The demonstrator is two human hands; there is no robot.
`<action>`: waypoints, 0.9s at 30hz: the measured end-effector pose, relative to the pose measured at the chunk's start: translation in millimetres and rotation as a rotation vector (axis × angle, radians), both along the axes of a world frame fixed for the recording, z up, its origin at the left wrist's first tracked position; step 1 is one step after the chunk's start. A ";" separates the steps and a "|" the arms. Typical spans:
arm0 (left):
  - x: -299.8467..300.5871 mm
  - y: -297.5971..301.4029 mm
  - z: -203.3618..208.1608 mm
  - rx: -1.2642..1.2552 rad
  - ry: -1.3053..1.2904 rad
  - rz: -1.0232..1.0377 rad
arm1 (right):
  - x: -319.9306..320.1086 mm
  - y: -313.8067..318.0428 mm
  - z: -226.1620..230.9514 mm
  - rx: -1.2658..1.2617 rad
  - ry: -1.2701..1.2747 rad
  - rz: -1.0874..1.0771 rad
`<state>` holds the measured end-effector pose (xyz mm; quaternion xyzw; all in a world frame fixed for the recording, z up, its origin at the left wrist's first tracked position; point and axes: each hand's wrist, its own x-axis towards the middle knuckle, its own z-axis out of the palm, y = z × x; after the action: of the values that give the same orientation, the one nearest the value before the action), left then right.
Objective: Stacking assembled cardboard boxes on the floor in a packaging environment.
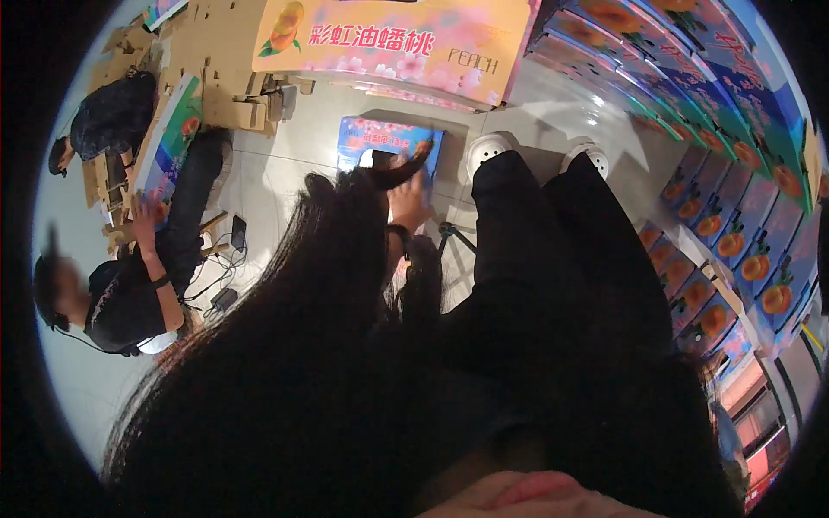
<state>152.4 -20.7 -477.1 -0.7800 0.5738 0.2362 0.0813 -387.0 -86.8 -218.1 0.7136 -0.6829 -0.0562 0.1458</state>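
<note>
A blue and pink printed cardboard box (pixel 352 134) sits low over the floor, left of my feet. My left hand (pixel 409 204), with a dark band at the wrist, rests on the box's near right part. Its fingers look stretched out over the printed surface, though strands of my dark hair cover some of them. Next to the fingers a small white and dark patch shows on the box; I cannot make out what it is. My right hand does not show; hair and dark clothing fill the lower middle.
A large orange-pink carton (pixel 389 43) stands ahead. Stacked fruit boxes (pixel 725 233) line the right side. Near my white clogs (pixel 490 148) is a black tripod (pixel 451 233). At left, a seated co-worker (pixel 129 298) handles a printed carton (pixel 166 147); another person bends behind. Cables (pixel 211 281) lie there.
</note>
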 end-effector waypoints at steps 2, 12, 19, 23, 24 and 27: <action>0.7 17.4 -5.0 -0.193 -0.084 0.128 | 16.8 -11.9 -19.7 0.035 -0.025 0.026; 18.5 14.0 25.7 0.050 -0.185 0.569 | 159.1 -68.2 -120.1 0.308 -0.142 0.266; 82.3 49.0 19.3 -0.163 0.217 0.396 | 304.0 -94.3 -198.4 0.587 -0.163 0.490; 108.2 58.0 19.3 -0.246 0.774 0.459 | 354.8 -97.5 -226.7 0.690 -0.143 0.556; 102.1 46.3 43.2 -0.216 0.757 0.467 | 359.1 -96.9 -233.1 0.709 -0.135 0.556; 99.5 30.2 84.5 -0.075 0.855 0.693 | 377.7 -95.1 -239.8 0.743 -0.116 0.587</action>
<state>251.8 9.5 -392.6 -0.7602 0.2733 0.5243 -0.2693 -9.3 -181.9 -457.8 0.8822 -0.3929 -0.2132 -0.1477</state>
